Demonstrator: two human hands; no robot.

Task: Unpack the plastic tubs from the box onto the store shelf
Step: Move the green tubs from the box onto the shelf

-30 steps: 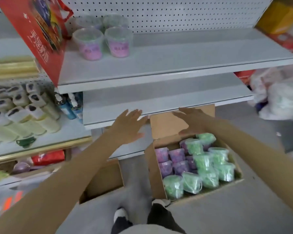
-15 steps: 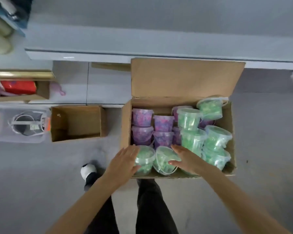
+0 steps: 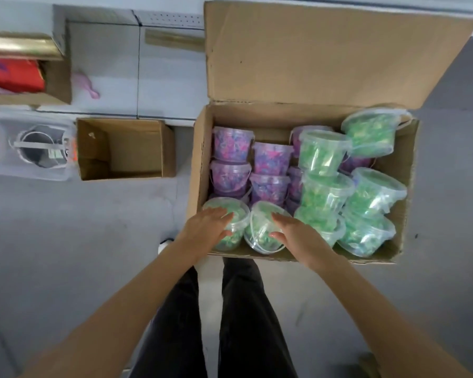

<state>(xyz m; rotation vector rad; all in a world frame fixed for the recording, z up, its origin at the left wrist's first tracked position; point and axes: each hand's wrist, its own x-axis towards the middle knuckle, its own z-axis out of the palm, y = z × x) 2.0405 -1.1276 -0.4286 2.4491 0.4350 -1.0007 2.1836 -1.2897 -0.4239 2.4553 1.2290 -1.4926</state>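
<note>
An open cardboard box [image 3: 197, 165] stands on the grey floor, its flap raised at the back. It holds several clear lidded tubs: purple-filled ones [image 3: 231, 144] on the left and green-filled ones [image 3: 322, 151] on the right. Two more green tubs sit in the near left corner. My left hand [image 3: 205, 227] lies over the left corner tub [image 3: 241, 217], fingers spread across its lid. My right hand [image 3: 298, 236] touches the tub beside it [image 3: 260, 227], fingers on top and thumb low on its side. Neither tub is lifted.
A small empty cardboard box [image 3: 126, 148] sits left of the big box, with a clear plastic bin [image 3: 30, 145] further left. The white shelf base [image 3: 170, 72] runs along the back. Another box holding red packs [image 3: 11, 75] is at the far left. My legs [image 3: 243, 309] stand just before the box.
My view dropped from the shelves down to the box. Both hands came down from shelf height into the near left corner and now rest further over the two green tubs.
</note>
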